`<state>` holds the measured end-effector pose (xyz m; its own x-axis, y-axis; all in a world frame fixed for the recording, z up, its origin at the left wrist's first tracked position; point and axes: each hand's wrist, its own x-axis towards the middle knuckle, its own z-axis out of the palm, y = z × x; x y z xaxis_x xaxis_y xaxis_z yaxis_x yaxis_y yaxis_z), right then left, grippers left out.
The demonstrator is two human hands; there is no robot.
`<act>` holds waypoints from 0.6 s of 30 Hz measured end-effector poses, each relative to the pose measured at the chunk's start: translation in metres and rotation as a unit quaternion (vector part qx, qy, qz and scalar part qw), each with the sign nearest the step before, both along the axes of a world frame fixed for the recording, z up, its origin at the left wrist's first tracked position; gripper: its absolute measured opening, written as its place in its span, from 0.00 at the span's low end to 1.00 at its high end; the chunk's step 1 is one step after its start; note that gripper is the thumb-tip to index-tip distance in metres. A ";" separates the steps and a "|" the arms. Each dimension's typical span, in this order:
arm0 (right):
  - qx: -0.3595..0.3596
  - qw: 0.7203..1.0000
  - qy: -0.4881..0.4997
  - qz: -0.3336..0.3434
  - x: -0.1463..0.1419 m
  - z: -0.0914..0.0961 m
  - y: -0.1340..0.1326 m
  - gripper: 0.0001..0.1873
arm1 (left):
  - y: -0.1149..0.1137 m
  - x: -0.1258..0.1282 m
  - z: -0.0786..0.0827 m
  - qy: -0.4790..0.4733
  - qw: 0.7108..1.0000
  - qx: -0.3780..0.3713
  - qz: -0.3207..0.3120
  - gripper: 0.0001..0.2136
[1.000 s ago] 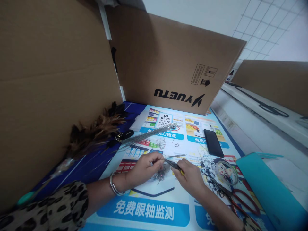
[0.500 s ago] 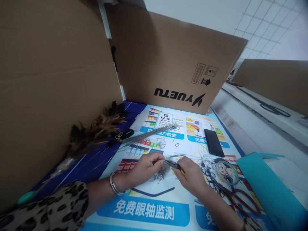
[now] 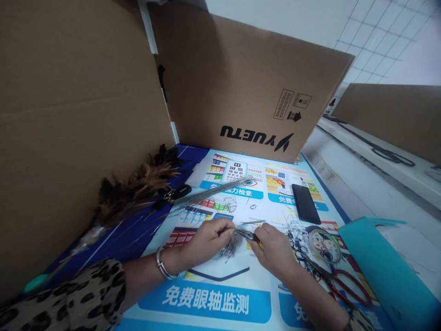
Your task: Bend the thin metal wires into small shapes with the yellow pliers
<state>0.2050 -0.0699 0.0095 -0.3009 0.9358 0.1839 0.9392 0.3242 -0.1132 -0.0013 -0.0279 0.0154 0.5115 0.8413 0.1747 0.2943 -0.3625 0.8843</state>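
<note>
My right hand (image 3: 274, 246) is closed around a pair of pliers (image 3: 245, 234) with dark jaws and a bit of yellow on the handle. The jaws point left, right up to the fingertips of my left hand (image 3: 215, 239). Those fingers are pinched together on a small piece that looks like thin wire; its shape is too small to make out. Below the fingertips lies a small heap of wire pieces (image 3: 228, 251), partly hidden by my left hand. Just beyond the pliers a few short wires (image 3: 254, 222) rest on the printed sheet (image 3: 206, 317).
A bundle of long thin wires (image 3: 217, 188) lies behind my hands. Brown feathers (image 3: 138, 188) are at left. To the right are a phone (image 3: 306, 203), a round tin (image 3: 324, 244), red-handled scissors (image 3: 351, 286) and a teal case (image 3: 386, 266). Cardboard panels (image 3: 255, 82) stand behind.
The plier jaws have tilted very slightly by my left fingertips. Both hands otherwise stay in almost the same place.
</note>
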 end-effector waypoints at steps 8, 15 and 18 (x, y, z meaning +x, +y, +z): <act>-0.016 1.000 -0.016 -0.002 0.000 0.001 0.000 0.11 | 0.001 -0.001 -0.002 -0.007 1.000 0.016 -0.005 0.07; -0.016 1.000 -0.022 -0.002 -0.001 0.001 0.000 0.10 | 0.000 -0.002 -0.006 0.001 1.000 0.019 0.003 0.06; -0.005 1.000 -0.018 -0.003 -0.001 0.000 0.000 0.10 | -0.001 -0.001 -0.006 0.003 1.000 0.025 0.015 0.06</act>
